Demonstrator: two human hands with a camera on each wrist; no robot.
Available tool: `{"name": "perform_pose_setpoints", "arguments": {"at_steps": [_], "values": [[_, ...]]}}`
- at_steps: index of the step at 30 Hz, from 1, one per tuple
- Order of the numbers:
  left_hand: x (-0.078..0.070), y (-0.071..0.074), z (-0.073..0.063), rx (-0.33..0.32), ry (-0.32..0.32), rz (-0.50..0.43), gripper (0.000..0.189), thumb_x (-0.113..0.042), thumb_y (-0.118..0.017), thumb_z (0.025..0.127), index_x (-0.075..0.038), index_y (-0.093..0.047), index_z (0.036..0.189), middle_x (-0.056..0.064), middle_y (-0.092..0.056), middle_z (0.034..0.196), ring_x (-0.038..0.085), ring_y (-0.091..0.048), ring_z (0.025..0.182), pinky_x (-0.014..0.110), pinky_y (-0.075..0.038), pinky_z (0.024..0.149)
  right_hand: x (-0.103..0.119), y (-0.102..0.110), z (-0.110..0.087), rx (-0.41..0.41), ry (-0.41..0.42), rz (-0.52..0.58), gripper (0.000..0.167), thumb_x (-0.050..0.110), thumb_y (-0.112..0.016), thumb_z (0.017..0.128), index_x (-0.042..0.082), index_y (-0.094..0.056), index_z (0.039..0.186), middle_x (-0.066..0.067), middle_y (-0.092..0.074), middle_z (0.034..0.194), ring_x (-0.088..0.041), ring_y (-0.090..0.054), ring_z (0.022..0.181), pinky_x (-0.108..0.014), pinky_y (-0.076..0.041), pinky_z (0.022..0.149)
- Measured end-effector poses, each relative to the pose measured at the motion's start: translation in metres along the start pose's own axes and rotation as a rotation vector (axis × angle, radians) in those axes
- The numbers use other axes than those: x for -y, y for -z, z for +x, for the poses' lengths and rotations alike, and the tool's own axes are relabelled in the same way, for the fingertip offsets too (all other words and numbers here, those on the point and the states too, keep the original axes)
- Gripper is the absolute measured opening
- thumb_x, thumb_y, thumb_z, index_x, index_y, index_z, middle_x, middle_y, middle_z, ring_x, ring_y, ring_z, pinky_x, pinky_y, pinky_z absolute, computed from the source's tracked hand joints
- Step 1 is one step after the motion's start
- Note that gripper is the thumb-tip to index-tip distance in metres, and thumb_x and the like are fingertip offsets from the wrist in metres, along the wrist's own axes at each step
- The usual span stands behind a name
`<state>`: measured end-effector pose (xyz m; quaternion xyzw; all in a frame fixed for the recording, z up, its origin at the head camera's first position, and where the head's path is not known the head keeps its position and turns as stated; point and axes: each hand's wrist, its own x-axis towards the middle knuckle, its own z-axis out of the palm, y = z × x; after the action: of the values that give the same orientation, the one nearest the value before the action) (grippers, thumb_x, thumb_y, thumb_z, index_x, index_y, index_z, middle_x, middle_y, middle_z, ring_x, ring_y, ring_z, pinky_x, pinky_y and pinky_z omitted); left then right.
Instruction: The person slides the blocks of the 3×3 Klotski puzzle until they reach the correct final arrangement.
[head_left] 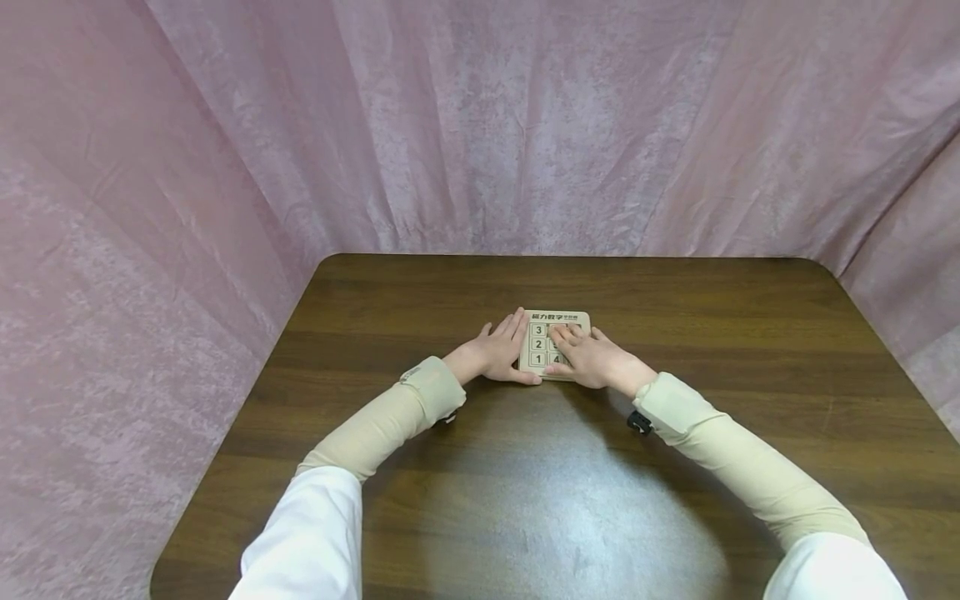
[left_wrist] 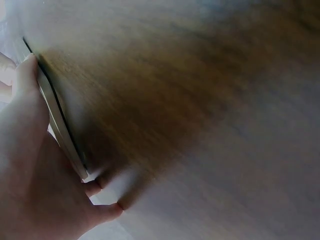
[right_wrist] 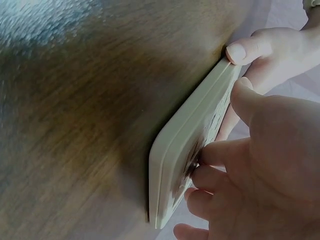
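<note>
A cream number sliding puzzle (head_left: 555,317), with dark printed characters along its far edge, lies flat on the table. Tiles 1, 2 and 3 show in its left column; others are partly covered by fingers. My left hand (head_left: 498,351) lies against the puzzle's left side with fingers straight, its thumb along the near left corner. Over the tiles is my right hand (head_left: 591,359), its fingertips touching them near the middle and right. The right wrist view shows the puzzle's thick rounded side (right_wrist: 185,117) and loosely bent fingers (right_wrist: 212,177) on its top face.
The brown wooden table (head_left: 420,292) has rounded far corners. Behind it and on the left hang pink velvet curtains (head_left: 480,125). Both forearms wear pale sleeves with wrist bands, and light reflects off the near tabletop.
</note>
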<state>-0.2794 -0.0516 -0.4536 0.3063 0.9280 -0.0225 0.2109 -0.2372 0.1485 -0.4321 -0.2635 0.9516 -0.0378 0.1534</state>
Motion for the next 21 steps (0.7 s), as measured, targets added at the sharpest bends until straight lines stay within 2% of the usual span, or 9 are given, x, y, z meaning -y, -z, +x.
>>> {"name": "perform_pose_setpoints", "arguments": {"at_steps": [21], "values": [[-0.0002, 0.0004, -0.0008, -0.002, 0.001, 0.005, 0.118, -0.079, -0.041, 0.084, -0.005, 0.020, 0.152, 0.013, 0.020, 0.161, 0.025, 0.003, 0.152, 0.054, -0.016, 0.119, 0.0041, -0.0022, 0.0028, -0.010, -0.005, -0.013, 0.077, 0.049, -0.041, 0.100, -0.003, -0.020, 0.152, -0.022, -0.020, 0.159, -0.040, -0.017, 0.147, -0.061, -0.016, 0.116]]}}
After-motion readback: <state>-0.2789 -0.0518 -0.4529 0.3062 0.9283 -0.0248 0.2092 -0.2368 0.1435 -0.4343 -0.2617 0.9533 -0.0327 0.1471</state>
